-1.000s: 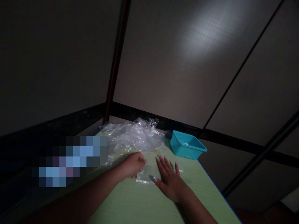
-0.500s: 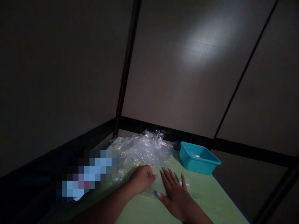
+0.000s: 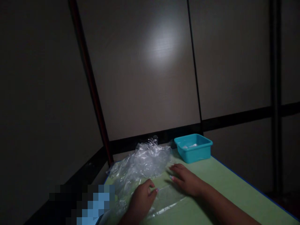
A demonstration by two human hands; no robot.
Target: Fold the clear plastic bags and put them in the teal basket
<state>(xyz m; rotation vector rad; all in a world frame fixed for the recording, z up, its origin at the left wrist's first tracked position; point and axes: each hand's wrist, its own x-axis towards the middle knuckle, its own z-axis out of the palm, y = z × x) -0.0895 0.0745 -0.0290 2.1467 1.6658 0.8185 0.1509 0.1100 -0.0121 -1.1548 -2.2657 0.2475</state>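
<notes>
My left hand (image 3: 142, 197) is curled, thumb against fingers, at the left end of a flat clear plastic bag (image 3: 170, 197) on the light green table (image 3: 225, 187). It seems to pinch the bag's edge, though the fingertips are partly hidden. My right hand (image 3: 188, 180) is just beyond the bag, with its fingers apart and nothing seen in them. Past both hands lies a crumpled heap of clear plastic (image 3: 147, 161), and its near part spreads down beside my left wrist.
A turquoise tub (image 3: 198, 152) with some whitish things inside stands at the table's far right. Dark wall panels (image 3: 150, 93) rise behind the table. At lower left, a pixelated pale blue patch (image 3: 93, 207) hides what is there.
The view has turned and tilted. My right hand has moved off the flat bag towards the heap, uncovering more of the bag. My left hand stays curled at the bag's left end.
</notes>
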